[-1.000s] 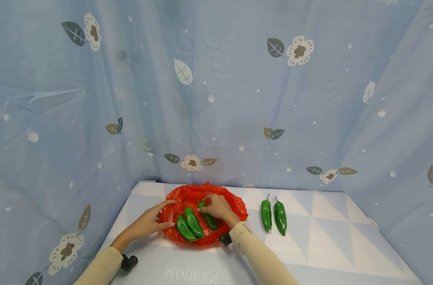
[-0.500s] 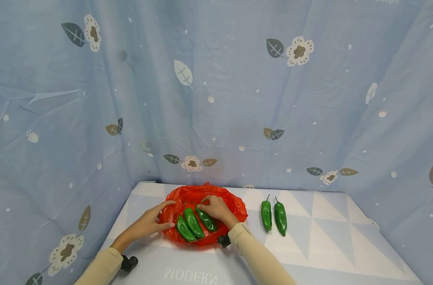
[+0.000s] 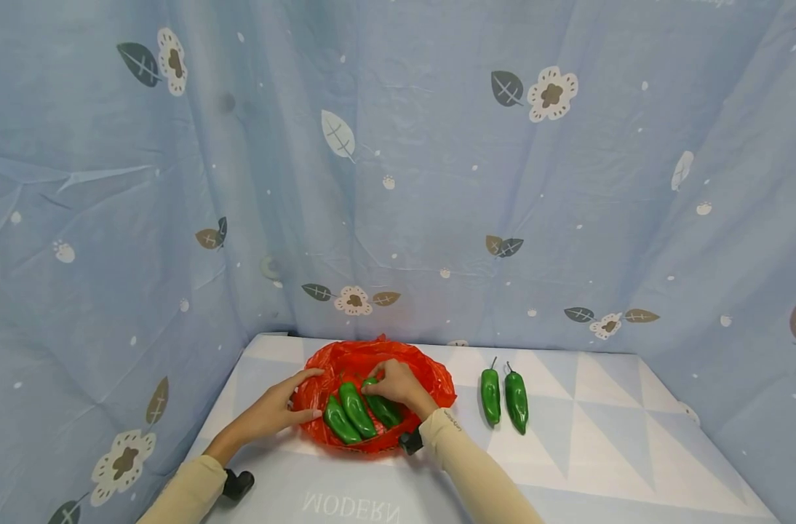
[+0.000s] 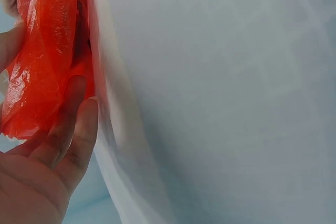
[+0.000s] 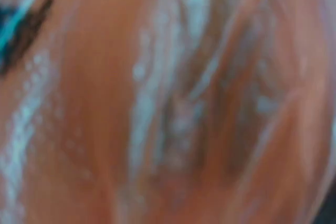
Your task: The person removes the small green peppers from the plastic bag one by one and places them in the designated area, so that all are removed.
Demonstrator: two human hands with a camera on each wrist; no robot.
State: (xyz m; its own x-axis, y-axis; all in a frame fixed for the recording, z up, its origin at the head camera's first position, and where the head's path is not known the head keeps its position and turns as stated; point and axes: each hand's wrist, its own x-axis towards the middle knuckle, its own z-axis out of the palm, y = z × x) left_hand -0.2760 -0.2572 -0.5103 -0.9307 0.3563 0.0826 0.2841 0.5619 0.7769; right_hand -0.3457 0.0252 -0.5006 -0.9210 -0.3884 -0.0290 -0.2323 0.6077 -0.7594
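Observation:
A red plastic bag (image 3: 439,372) lies spread wide on the table, with three green peppers inside. My right hand (image 3: 399,383) reaches in and pinches the stem end of the rightmost pepper (image 3: 386,411). The middle pepper (image 3: 356,409) and the left pepper (image 3: 340,422) lie side by side next to it. At the bag's left rim rests my left hand (image 3: 275,409), thumb and fingers spread apart. The left wrist view has its extended fingers (image 4: 81,142) against the bag's outer side. Blurred, crinkled plastic (image 5: 173,103) fills the right wrist view.
Two more green peppers, one (image 3: 490,397) left of the other (image 3: 516,402), lie on the table right of the bag. A patterned cloth (image 3: 607,437) covers the table. Blue curtains (image 3: 424,182) hang behind and at both sides.
My right hand has shifted the rightmost pepper's upper end left toward the middle pepper, then slightly back right. The left hand and the two peppers outside the bag have stayed put.

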